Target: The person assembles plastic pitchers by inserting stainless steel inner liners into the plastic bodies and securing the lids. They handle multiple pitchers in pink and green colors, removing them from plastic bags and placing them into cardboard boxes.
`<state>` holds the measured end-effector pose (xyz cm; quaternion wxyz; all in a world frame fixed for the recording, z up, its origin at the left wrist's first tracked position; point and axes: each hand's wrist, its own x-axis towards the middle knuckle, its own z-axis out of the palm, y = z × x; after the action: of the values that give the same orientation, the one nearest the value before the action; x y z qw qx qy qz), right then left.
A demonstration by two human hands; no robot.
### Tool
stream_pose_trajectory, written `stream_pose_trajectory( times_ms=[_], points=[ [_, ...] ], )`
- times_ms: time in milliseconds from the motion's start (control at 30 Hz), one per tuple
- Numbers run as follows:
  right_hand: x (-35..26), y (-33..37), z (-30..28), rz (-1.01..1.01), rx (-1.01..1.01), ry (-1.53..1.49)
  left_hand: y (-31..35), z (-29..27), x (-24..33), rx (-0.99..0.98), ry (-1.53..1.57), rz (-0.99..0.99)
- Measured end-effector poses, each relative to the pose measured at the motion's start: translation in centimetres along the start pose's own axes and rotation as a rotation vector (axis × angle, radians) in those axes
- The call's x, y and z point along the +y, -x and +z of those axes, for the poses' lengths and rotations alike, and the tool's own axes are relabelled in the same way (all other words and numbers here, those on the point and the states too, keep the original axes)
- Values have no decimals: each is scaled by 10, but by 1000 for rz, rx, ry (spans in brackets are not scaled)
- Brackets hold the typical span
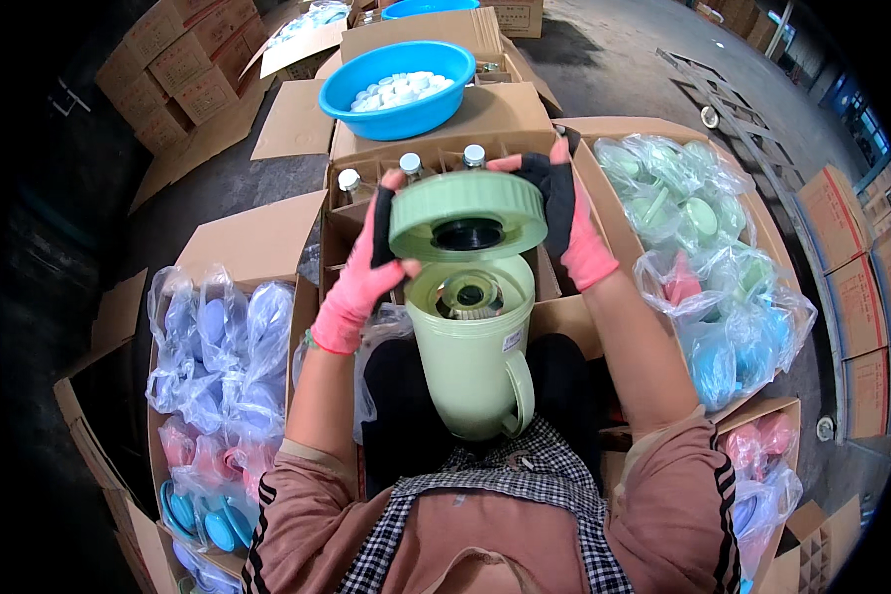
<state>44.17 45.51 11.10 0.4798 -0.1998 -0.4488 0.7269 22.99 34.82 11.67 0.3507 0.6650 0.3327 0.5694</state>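
Note:
A pale green ribbed screw collar (465, 195) with a black ring inside hangs tilted between my two hands. My left hand (364, 262), in a pink and black fingerless glove, grips its left side. My right hand (566, 213), gloved the same way, holds its right side, fingertips at the far edge. Just below the collar, a pale green thermos jug (460, 371) with a side handle rests between my legs, leaning slightly. Its mouth is uncovered and shows a shiny liner (471, 294) with a dark round opening. The collar's underside is only partly visible.
Ahead stands a divided carton with white-capped bottles (410, 164). Behind it sits a blue basin (396, 121) of white round pieces. Cartons of bagged plastic parts flank me, lilac, pink and blue (213, 337) left, green and blue (698, 208) right. Stacked boxes (846, 267) stand farther right.

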Motion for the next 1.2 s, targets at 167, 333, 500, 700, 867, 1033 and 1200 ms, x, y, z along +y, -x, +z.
stream_pose_trajectory(
  times_ms=[167, 333, 500, 700, 867, 1033, 1200],
  points=[
    [28, 2, -12, -401, 72, 161, 10, 1, -34, 58, -80, 183],
    [44, 18, -17, -156, 147, 200, 20, 11, -37, 153, 73, 32],
    [44, 54, -17, 31, -47, 300, 37, 18, -31, 178, 13, -38],
    [32, 59, -6, -138, -113, 231, 41, 19, -16, 41, -374, 179],
    [31, 66, -15, -390, -201, 542, 44, 13, -14, -145, -432, 371],
    [-10, 87, -12, -495, -416, 1132, 38, 12, 14, -267, -584, 168],
    [-19, 95, -12, -601, -497, 1337, 37, 14, 14, -318, -596, 209]
  ],
)
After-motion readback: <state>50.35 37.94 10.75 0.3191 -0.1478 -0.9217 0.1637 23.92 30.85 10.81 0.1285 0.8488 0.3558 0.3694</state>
